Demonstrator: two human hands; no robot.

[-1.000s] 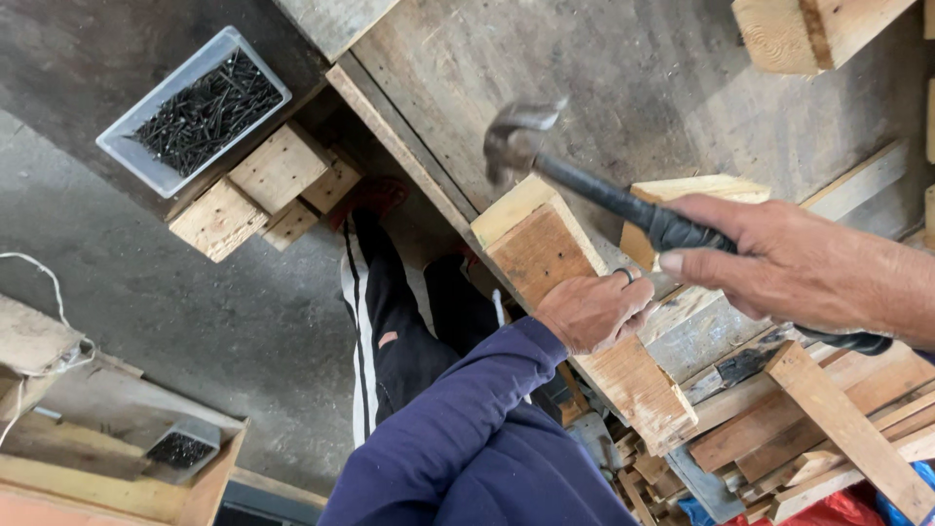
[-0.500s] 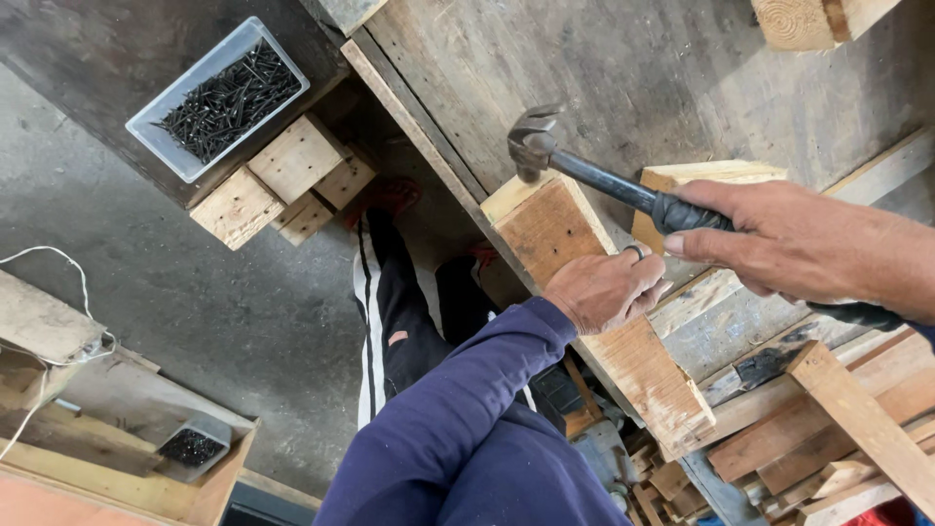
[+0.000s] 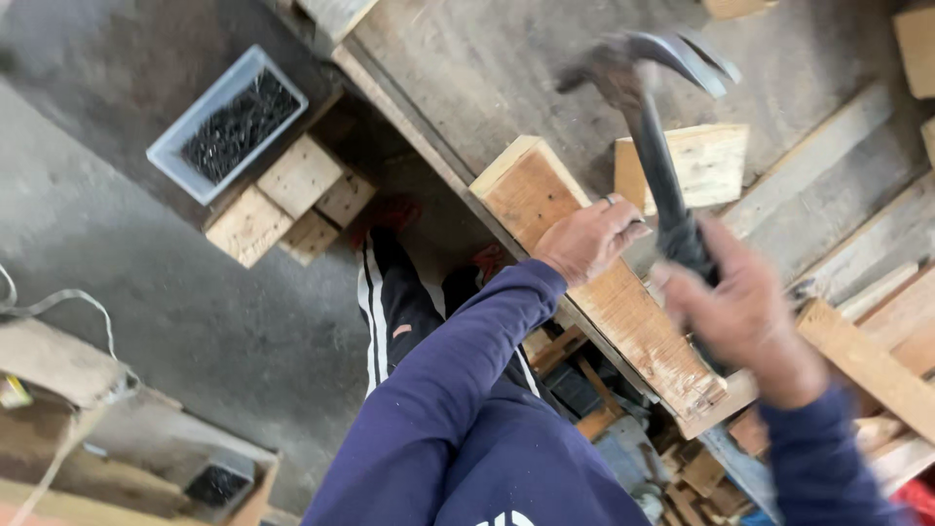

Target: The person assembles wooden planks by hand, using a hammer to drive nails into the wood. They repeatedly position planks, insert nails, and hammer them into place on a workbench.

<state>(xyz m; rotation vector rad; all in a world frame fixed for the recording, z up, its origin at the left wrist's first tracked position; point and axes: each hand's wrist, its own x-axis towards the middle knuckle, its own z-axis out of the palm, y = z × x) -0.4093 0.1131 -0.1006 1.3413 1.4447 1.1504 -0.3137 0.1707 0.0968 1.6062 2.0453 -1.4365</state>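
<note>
My right hand (image 3: pixel 740 312) grips the black handle of a claw hammer (image 3: pixel 648 107), raised and blurred above the bench. My left hand (image 3: pixel 587 239) rests on a long pale wooden plank (image 3: pixel 584 282) lying across the edge of the workbench (image 3: pixel 467 88), fingers pinched at its right edge; what they hold is too small to tell. A shorter wooden block (image 3: pixel 691 161) lies just behind the hammer handle. My dark blue sleeves fill the lower middle of the view.
A grey tray of dark nails (image 3: pixel 229 122) sits on stacked wooden blocks (image 3: pixel 287 200) on the concrete floor at left. Loose wood offcuts (image 3: pixel 867 360) pile up at right. My legs in dark striped trousers (image 3: pixel 390 302) stand below the bench.
The hammer has swung up from near the plank's end to a raised position, handle now nearly upright. My left hand stays on the plank. The view has shifted slightly.
</note>
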